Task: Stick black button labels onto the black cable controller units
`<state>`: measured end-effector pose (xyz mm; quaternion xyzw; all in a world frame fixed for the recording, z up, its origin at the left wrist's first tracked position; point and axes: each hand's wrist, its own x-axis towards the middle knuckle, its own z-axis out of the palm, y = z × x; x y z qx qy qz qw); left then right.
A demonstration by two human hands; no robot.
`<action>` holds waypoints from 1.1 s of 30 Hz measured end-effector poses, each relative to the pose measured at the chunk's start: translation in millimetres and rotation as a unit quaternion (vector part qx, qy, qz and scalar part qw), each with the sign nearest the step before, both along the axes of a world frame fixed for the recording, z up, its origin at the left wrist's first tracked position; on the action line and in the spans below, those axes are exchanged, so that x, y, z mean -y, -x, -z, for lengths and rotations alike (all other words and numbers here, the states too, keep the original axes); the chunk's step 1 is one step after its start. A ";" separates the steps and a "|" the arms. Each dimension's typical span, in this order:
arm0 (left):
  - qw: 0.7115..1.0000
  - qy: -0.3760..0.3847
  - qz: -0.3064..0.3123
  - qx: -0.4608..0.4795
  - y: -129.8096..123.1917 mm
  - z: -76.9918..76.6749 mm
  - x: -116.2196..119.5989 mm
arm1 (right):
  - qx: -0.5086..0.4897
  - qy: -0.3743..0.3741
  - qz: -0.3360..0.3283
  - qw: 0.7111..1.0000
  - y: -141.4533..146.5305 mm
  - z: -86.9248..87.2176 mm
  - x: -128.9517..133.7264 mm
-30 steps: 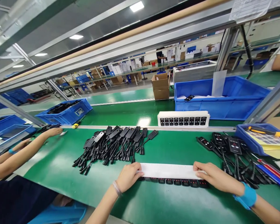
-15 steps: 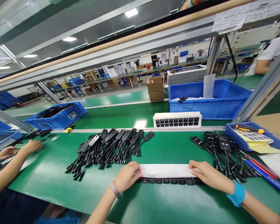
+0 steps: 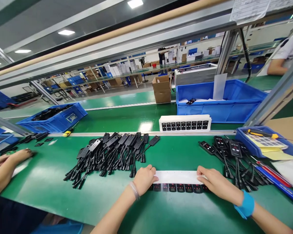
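A white strip (image 3: 177, 177) lies across the green worktable before me, with a row of black labels (image 3: 180, 188) bearing red marks along its near edge. My left hand (image 3: 144, 178) pinches the strip's left end between thumb and fingers. At the other end, the thumb and forefinger of my right hand (image 3: 213, 180) are closed on the strip, covering part of the row. Beyond my left hand is a heap of black controllers with cables (image 3: 117, 149). Another pile of black controllers with red-marked faces (image 3: 235, 149) lies past my right hand.
A white stack of label strips (image 3: 185, 123) stands at the table's back rail, before a large blue bin (image 3: 210, 109). On the right are a small blue tray (image 3: 290, 150), a screwdriver (image 3: 262, 133) and a blue pen-like tool (image 3: 280, 185). A co-worker's hands (image 3: 17, 157) work at far left.
My left hand has shifted right, along the strip towards my right hand, which stays at its end. The co-worker's hands have moved left. The view has turned slightly.
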<state>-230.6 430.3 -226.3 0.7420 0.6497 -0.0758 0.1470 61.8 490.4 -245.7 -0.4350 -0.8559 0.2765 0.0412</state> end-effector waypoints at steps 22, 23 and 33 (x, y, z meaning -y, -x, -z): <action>0.682 -0.045 -0.287 0.672 37.7 5.4 31.0 | -0.419 0.286 0.155 0.848 -18.8 -14.5 -16.5; 0.673 -0.051 -0.305 0.672 36.7 9.2 32.5 | -0.410 0.269 0.150 0.859 -20.0 -13.6 -16.3; 0.680 -0.076 -0.329 0.651 30.2 26.0 36.3 | -0.453 0.035 0.233 0.860 -36.4 -10.3 -24.3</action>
